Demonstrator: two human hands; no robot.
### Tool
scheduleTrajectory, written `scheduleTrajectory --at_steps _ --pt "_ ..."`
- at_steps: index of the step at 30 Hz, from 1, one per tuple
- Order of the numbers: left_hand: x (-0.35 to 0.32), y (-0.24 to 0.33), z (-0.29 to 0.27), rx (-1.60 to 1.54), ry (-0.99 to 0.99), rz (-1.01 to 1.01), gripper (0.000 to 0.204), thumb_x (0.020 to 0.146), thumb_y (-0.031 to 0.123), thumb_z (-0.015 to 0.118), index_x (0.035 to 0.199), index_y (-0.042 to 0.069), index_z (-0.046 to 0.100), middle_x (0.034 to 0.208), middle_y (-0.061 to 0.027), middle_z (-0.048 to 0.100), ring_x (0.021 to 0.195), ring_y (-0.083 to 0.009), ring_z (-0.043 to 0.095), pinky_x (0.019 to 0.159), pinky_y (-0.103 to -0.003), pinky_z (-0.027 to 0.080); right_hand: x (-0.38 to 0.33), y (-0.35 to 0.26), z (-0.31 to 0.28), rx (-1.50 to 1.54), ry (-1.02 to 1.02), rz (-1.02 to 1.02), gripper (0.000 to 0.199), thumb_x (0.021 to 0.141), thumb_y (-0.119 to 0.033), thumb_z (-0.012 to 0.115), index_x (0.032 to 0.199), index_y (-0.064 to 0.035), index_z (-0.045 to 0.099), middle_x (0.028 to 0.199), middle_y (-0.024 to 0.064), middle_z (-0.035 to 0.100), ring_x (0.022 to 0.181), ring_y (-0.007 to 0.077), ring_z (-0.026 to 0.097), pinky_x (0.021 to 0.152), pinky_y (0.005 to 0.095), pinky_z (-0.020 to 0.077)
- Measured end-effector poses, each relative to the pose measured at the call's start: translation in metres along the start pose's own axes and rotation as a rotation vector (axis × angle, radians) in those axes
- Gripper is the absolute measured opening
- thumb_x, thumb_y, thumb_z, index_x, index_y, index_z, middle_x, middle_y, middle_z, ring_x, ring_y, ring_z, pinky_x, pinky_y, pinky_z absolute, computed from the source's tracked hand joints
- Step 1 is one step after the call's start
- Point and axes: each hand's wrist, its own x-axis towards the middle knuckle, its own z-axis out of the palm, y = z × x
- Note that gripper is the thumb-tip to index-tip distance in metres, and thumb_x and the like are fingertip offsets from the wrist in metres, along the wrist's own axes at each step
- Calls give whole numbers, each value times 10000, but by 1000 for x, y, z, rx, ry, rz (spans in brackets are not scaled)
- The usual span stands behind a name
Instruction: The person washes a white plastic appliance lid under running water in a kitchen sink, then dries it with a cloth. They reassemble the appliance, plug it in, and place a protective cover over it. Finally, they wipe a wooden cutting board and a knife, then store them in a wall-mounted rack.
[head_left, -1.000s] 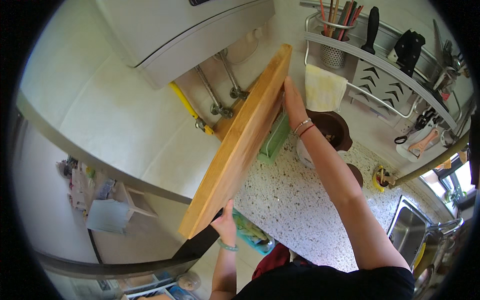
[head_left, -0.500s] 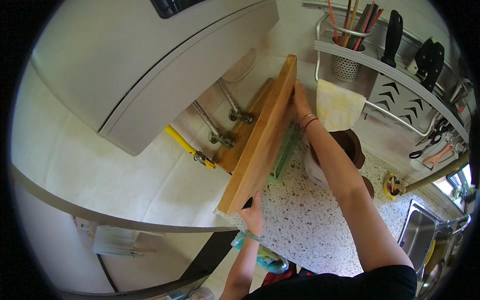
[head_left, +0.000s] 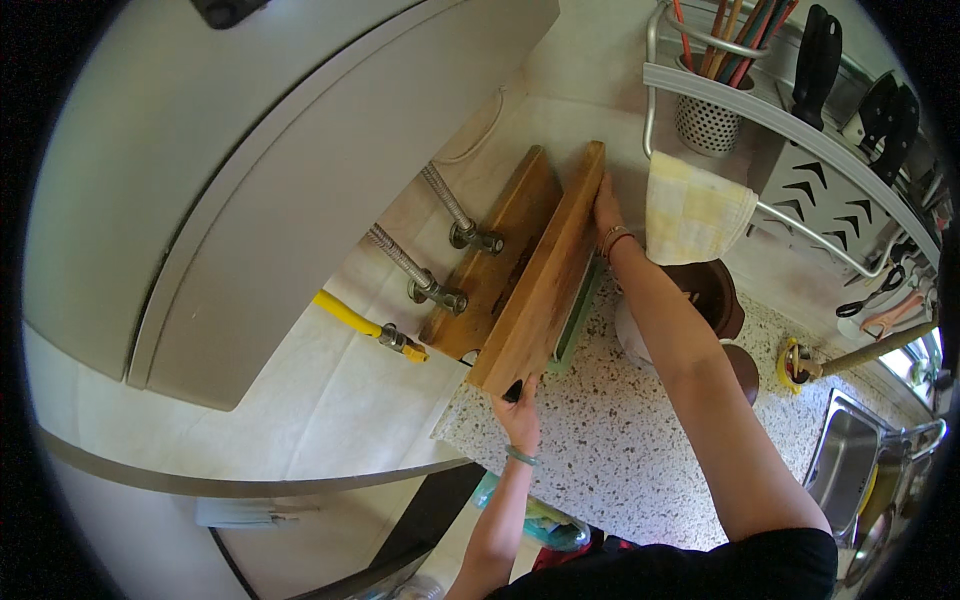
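Between my two hands stands a thick wooden cutting board (head_left: pixel 542 270), on edge on the speckled counter or just over it; I cannot tell which. My left hand (head_left: pixel 518 415) grips its near end, beside a dark handle hole. At the far end my right hand (head_left: pixel 606 208) is closed against the right face, its fingers partly hidden. A second wooden board (head_left: pixel 525 205) leans on the wall to the left, a gap separating the two. Close to the right face of the held board is a green rack or tray (head_left: pixel 574 325), partly covered.
Left of the boards, metal hoses with valves (head_left: pixel 437 292) and a yellow pipe (head_left: pixel 350 312) stick out below a grey appliance (head_left: pixel 290 210). Brown pots (head_left: pixel 722 300) stand right of my right forearm. Above them hang a yellow cloth (head_left: pixel 695 208) and a knife rack (head_left: pixel 815 195). A sink (head_left: pixel 845 460) lies far right.
Both hands have shifted the cutting board, its near end moving right and away from me and its far end lower in view. The gap to the leaning board has widened. The view has shifted slightly.
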Motion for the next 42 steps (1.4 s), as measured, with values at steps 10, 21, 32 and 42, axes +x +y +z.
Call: scheduleTrajectory --at_steps 10,21,32,42 --pt "3 8 -2 -44 -65 -103 350 885 48 703 1179 -21 526 1102 -67 613 1008 -170 570 910 -309 449 -26 -7 6 -239 125 -75 757 986 -566 296 1411 49 411 1397 274 476 1265 430 480 1067 452 370" --pt "-24 25 -23 371 37 -54 562 893 87 693 1362 33 388 1380 -92 427 1235 -201 436 995 -348 400 -253 26 -42 -273 -176 -431 566 1039 -381 398 1416 41 411 1432 185 480 1330 311 440 1116 349 314" --pt "-14 16 85 4 -552 -592 793 973 640 361 1541 104 225 1581 -134 236 1463 -246 218 1163 -437 204 -295 28 -271 206 196 40 826 970 -643 369 1519 -37 251 1561 126 284 1393 272 335 1090 451 349" --pt "73 -7 188 -249 -739 -591 876 963 656 367 1515 -10 230 1577 -141 258 1455 -247 226 1178 -367 147 -239 -24 -283 372 47 24 700 1010 -527 401 1434 29 362 1363 106 520 1146 214 535 982 373 440"
